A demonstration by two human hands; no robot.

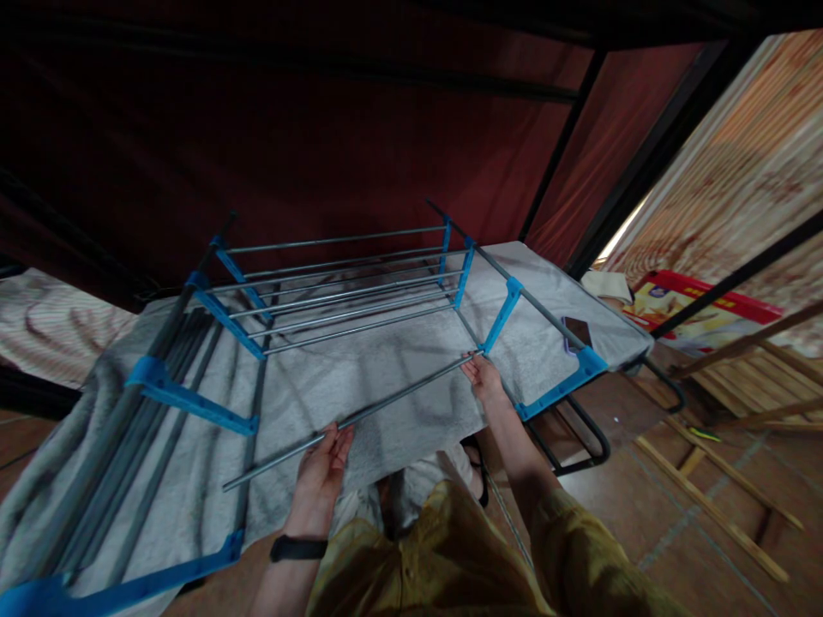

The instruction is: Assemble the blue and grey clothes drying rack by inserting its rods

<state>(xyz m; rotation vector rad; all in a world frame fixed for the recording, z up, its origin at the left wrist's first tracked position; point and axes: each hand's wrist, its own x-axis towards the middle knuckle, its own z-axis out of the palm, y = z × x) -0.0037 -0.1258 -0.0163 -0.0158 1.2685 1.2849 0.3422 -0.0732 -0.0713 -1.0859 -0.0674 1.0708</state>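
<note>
A rack with grey metal rods and blue plastic brackets [225, 321] lies on a grey towel [386, 360] over a low table. I hold a loose grey metal rod [399, 394] slantwise above the towel. My left hand [321, 467] grips it near its lower left end. My right hand [481, 377] pinches its upper right end beside a blue bracket [505, 313] on the rack's right rail. Several rods sit fitted across the rack's far section [340, 287].
A dark phone [577, 332] lies on the towel at the right, close to another blue bracket [566, 381]. A red and yellow box [694, 313] and wooden slats [713, 506] lie on the floor at right. A dark red curtain hangs behind.
</note>
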